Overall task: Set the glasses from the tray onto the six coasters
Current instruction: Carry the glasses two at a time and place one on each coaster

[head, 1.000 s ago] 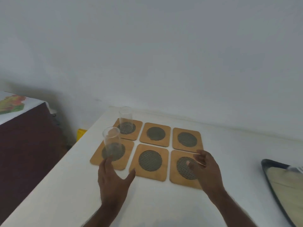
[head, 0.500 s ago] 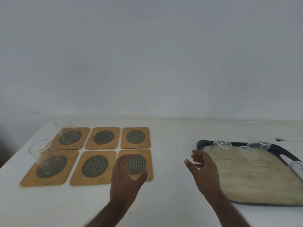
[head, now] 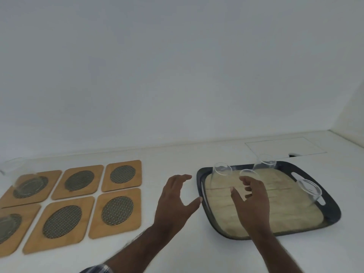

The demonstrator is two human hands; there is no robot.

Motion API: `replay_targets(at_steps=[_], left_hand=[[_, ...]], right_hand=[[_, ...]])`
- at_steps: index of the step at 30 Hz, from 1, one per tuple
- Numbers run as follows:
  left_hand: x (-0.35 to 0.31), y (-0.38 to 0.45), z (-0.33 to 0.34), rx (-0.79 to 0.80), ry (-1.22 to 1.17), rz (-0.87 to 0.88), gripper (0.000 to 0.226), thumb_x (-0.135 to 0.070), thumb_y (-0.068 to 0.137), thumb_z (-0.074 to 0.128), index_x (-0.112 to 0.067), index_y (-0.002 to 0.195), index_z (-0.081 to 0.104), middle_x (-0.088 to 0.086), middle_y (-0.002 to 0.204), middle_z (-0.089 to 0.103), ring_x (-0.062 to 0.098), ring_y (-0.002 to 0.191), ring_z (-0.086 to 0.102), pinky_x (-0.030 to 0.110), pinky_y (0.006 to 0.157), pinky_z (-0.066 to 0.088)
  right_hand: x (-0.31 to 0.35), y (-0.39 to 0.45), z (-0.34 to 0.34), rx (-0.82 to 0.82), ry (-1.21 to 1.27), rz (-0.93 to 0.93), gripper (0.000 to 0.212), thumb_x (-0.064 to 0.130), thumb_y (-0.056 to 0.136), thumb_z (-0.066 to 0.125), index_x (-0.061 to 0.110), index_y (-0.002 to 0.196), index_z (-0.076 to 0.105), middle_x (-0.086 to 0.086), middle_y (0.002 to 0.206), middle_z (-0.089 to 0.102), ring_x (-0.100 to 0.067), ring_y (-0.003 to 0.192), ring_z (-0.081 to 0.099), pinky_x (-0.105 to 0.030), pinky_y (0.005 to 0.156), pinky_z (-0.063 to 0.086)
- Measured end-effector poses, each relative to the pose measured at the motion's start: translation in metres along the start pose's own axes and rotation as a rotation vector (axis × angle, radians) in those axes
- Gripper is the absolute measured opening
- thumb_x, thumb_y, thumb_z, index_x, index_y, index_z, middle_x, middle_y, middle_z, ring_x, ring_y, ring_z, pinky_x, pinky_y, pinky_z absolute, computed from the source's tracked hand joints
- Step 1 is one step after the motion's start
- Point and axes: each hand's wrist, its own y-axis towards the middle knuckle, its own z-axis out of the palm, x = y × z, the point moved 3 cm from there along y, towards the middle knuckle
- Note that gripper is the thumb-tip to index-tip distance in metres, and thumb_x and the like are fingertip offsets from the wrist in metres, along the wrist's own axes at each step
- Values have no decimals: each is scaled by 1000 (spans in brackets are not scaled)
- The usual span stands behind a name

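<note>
Six wooden coasters (head: pixel 118 209) with dark mesh discs lie in two rows at the left. The far left coaster carries a clear glass (head: pixel 21 178); another glass (head: pixel 6 227) stands on the near left one, cut by the frame edge. A dark tray (head: pixel 332 211) with a beige mat sits at the right and holds several clear glasses (head: pixel 220 172). My left hand (head: pixel 175 201) hovers open between coasters and tray. Over the tray's left part, my right hand (head: pixel 252 198) is open, fingers curled just in front of a glass (head: pixel 249 173), holding nothing.
Everything rests on a white counter (head: pixel 177 158) against a pale wall. A flush rectangular panel (head: pixel 283 146) lies behind the tray. The wall turns a corner at the far right.
The view has swung to the right, bringing the whole tray into sight. Both hands moved right from the coasters, the right one now over the tray.
</note>
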Motion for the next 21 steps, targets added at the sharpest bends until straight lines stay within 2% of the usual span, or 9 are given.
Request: replay_targets(at_steps=[3,6,10,14,17,21], left_hand=[[-7,14,25,30,-18,6,62,-45,76,77,-39,131,49,-27,126,45,-5,120,45,21,101,42],[-8,26,48,40,-76,-41,72,-43,73,81,-41,135,45,-29,128,45,0,122,46,29,104,45],[-5,40,76,71,-130,-154,92,-46,68,84,-35,144,34,-16,138,49,7,127,47,35,107,44],[-1,52,100,106,-167,-227,106,-45,64,88,-34,149,26,-19,133,46,0,122,46,24,103,40],[3,60,115,119,-174,-263,111,-42,62,90,-29,151,25,-19,130,44,1,120,46,21,100,38],[11,73,128,140,-203,-325,112,-38,59,92,-25,150,28,-10,139,51,9,127,48,31,107,43]], right_hand=[[-17,9,-8,-44,-45,7,42,10,76,78,16,114,61,5,110,50,-25,104,53,-35,79,48],[-36,19,-13,-62,-72,48,58,12,73,80,16,124,54,3,117,45,-28,110,49,-44,90,48],[-64,29,-11,-10,-29,175,81,20,70,84,18,138,39,1,122,43,-25,114,48,-44,96,46],[-90,33,0,104,69,333,98,26,66,87,19,146,30,-4,138,45,-21,127,44,-44,104,42],[-105,34,9,143,133,394,102,26,62,90,21,145,30,-4,141,47,-19,130,43,-41,105,41],[-116,37,18,154,185,429,98,26,61,90,22,142,36,-2,138,49,-21,127,47,-39,101,44]])
